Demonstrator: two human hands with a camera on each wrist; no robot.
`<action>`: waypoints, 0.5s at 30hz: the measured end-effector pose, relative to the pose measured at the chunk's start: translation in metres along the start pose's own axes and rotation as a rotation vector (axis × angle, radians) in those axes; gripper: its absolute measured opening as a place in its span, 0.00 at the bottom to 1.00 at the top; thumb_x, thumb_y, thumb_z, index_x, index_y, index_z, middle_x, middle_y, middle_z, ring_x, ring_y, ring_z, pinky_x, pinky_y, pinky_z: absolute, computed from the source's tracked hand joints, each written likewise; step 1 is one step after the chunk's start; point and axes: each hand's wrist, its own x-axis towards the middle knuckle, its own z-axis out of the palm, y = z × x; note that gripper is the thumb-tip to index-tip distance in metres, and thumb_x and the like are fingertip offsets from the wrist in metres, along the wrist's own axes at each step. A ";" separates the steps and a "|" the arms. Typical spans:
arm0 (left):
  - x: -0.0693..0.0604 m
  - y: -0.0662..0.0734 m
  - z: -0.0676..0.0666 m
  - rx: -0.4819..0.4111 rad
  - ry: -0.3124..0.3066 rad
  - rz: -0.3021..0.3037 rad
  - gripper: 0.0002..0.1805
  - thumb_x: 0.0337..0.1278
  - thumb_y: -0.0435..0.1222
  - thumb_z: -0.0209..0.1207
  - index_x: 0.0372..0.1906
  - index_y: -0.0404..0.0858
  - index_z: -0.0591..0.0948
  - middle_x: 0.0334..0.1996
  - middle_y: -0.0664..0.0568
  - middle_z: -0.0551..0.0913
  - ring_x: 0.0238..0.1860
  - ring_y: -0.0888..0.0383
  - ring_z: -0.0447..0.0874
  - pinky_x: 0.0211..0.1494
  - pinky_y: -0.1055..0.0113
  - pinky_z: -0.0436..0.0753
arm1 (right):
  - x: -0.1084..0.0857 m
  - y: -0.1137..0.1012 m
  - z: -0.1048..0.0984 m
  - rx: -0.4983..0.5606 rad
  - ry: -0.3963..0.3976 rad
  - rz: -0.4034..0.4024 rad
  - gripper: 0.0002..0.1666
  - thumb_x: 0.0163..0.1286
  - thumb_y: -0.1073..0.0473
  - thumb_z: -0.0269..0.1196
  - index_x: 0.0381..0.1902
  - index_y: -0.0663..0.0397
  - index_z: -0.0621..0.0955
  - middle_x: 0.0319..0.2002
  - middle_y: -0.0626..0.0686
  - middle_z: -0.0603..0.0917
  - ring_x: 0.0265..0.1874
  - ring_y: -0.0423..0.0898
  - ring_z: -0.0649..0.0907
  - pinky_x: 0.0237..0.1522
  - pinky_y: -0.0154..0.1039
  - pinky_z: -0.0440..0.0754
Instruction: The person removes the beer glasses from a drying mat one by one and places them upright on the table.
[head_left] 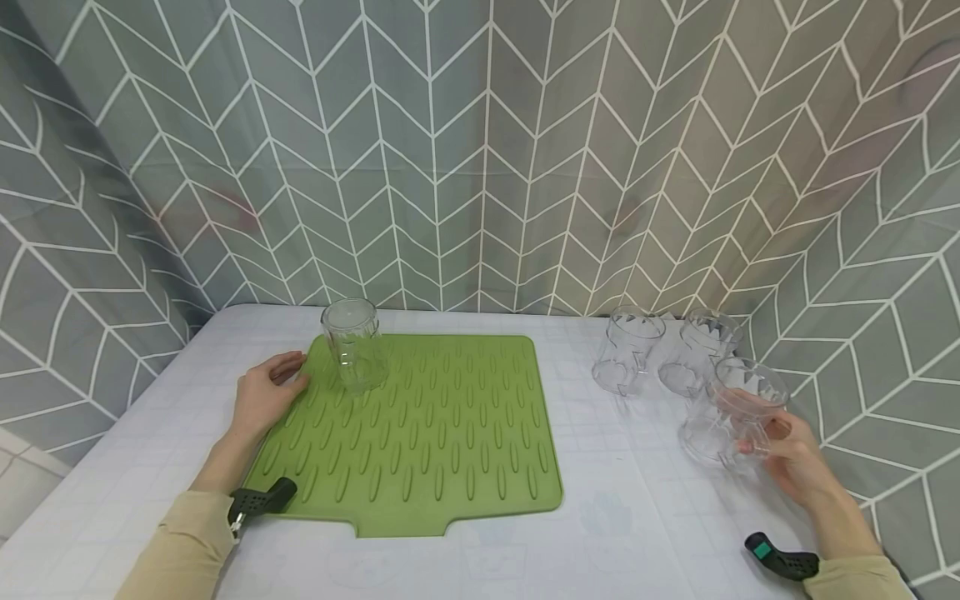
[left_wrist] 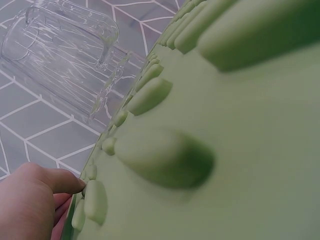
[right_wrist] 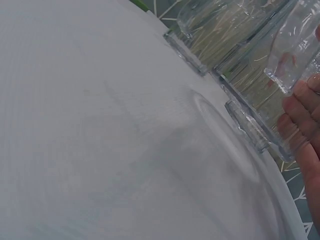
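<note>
**Right hand grips a clear glass mug; left hand rests at a ribbed green mat**

Taking the head view's mat as a clock face, the right hand point(head_left: 797, 457) is out at 3 o'clock, its fingers curled round the smooth wall of a transparent mug point(head_left: 708, 429) beside the handle. Whether this mug's base touches the surface point(head_left: 622, 492) is hard to tell through the clear glass.

From the held mug, a second glass mug point(head_left: 693, 354) stands close by at 11 o'clock and a third glass mug point(head_left: 628, 354) farther off at 10 o'clock. All are rounded, glossy and see-through.

The left hand point(head_left: 268, 393), grasping nothing, lies at the mat's 10 o'clock edge, fingers loosely bent, thumb touching the rim. The green mat point(head_left: 457, 429) is matte and roughly rectangular, covered in raised oblong ribs, with a flat tab at 6 o'clock. Another glass mug point(head_left: 356, 357) stands on it near 11 o'clock.

White cloth covers the surface; behind at 12 o'clock hangs a grey curtain point(head_left: 450, 150) with white chevron lines.
</note>
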 end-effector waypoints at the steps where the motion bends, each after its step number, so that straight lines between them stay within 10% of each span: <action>1: 0.000 0.000 0.000 0.001 0.002 0.003 0.25 0.64 0.32 0.62 0.63 0.26 0.75 0.56 0.31 0.81 0.56 0.34 0.82 0.61 0.48 0.78 | 0.000 0.000 -0.001 -0.004 -0.004 0.000 0.49 0.53 0.93 0.37 0.66 0.56 0.77 0.61 0.48 0.83 0.58 0.38 0.81 0.48 0.29 0.84; 15: 0.000 0.000 0.000 0.005 0.003 0.006 0.25 0.64 0.33 0.62 0.62 0.25 0.75 0.56 0.30 0.81 0.56 0.33 0.82 0.60 0.48 0.79 | -0.002 -0.001 -0.005 -0.004 -0.014 0.034 0.51 0.52 0.92 0.34 0.66 0.53 0.77 0.61 0.45 0.83 0.55 0.36 0.81 0.41 0.29 0.86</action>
